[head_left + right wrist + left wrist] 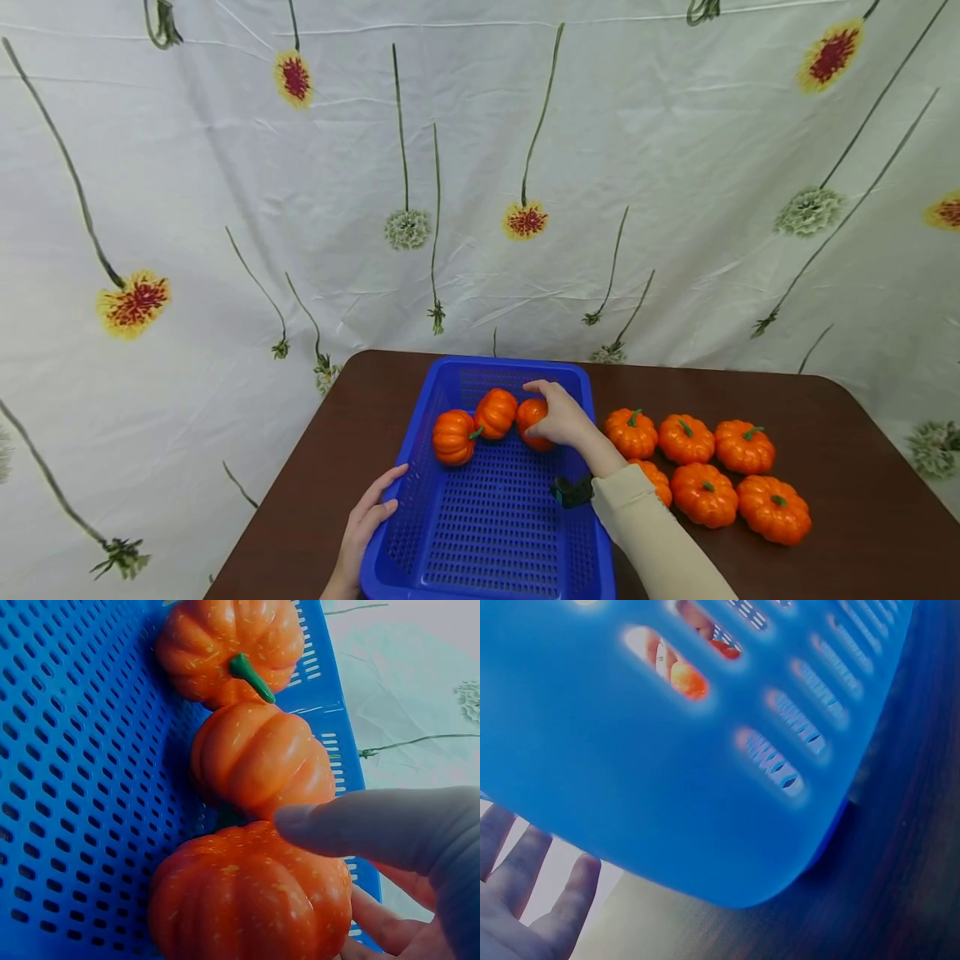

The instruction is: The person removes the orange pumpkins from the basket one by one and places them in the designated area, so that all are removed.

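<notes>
Thumb (337,829) and fingers (384,924) of the right hand (558,421) stand wide apart, curved round the right pumpkin (247,900) and holding it from two sides. It sits at the far right of the basket (491,533), just beside the middle pumpkin (495,413). The left pumpkin (453,437) adjoins that one, its green stem pointing right. In the right wrist view the thumb crosses the edge between the right and middle pumpkins; whether its tip meets both I cannot tell. The fingers pass behind the right pumpkin, so their tips are hidden, as is any contact between its underside and the basket floor.

The left hand (366,525) touches the basket's left side, its visible fingers fairly straight and spaced apart. The left wrist view shows only part of this hand, low at the left edge, with the blue wall filling most of the picture; orange shows through two slots, too blurred to match to a pumpkin.

On the table (862,467), right of the basket, six more pumpkins (705,496) lie in two rows of three. The sleeve (660,533) covers part of the near row's left one. The basket's near rim is cut off by the head view's lower edge.
</notes>
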Demonstrator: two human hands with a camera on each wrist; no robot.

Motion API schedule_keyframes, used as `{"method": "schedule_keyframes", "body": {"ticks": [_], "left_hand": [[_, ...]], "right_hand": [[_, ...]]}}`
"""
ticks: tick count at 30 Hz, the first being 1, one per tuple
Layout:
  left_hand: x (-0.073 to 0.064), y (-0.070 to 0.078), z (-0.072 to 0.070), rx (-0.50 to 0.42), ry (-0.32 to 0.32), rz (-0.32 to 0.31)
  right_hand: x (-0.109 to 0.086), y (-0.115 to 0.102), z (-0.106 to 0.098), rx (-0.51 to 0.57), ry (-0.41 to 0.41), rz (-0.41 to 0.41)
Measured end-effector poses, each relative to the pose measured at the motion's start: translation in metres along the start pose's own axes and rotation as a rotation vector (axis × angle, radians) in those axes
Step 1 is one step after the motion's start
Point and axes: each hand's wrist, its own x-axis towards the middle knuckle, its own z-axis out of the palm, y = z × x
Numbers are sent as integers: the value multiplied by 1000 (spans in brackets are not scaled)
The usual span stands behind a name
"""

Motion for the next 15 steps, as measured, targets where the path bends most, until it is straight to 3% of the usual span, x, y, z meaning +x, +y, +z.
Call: {"method": "schedule_keyframes", "body": {"ticks": [15], "left_hand": [[0, 1, 1, -13, -8, 15]], "right_hand": [[0, 1, -1, 38, -26, 15]]}}
